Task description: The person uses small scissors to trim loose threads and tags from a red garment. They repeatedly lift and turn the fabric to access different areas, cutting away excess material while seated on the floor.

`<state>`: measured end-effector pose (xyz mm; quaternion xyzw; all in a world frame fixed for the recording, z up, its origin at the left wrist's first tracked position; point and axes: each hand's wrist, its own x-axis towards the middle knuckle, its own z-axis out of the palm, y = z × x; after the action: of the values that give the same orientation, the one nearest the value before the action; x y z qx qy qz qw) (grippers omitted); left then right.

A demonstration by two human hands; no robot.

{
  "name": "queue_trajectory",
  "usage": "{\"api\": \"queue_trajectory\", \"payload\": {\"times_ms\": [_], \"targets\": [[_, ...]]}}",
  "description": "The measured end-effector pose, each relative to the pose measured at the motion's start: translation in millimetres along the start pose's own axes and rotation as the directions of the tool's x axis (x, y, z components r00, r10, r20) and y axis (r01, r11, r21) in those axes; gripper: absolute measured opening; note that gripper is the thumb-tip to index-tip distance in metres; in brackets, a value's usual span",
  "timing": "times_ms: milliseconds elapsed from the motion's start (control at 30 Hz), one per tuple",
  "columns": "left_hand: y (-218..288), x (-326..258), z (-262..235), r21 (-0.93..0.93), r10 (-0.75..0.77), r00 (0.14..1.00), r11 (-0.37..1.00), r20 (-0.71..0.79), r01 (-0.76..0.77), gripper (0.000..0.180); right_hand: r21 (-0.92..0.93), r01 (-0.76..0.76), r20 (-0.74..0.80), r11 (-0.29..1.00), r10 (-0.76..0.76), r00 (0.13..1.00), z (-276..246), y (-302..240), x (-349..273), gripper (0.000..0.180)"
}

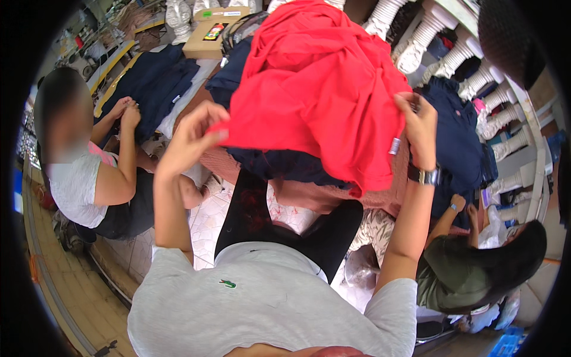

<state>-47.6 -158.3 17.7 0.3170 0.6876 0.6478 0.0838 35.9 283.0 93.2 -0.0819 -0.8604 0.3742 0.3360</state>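
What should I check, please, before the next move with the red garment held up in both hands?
1. Left hand has a grip on the red garment edge: ok, fingers pinch the cloth.
2. Right hand has a grip on the opposite side: ok.
3. Garment spread flat between the hands: not ok, it hangs bunched and creased.
4. White label near the right hand visible: ok.
5. Garment clear of the dark blue garments beneath: cannot tell, the lower folds overlap them.
6. Seated co-workers' hands away from the garment: ok.
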Motion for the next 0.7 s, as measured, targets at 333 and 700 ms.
{"api": "queue_trajectory", "payload": {"times_ms": [333,700], "targets": [[-49,31,-7,0.009,-0.176,0.964,0.983,-0.201,0.182,0.034,0.226,-0.291,-0.017,0.930,0.302,0.953,-15,24,11,0.025],[-25,139,-39,-0.174,-0.044,0.932,0.985,-0.360,-0.021,0.034,0.278,0.039,-0.189,0.960,0.015,0.982,-24,46,68,0.015]]}}
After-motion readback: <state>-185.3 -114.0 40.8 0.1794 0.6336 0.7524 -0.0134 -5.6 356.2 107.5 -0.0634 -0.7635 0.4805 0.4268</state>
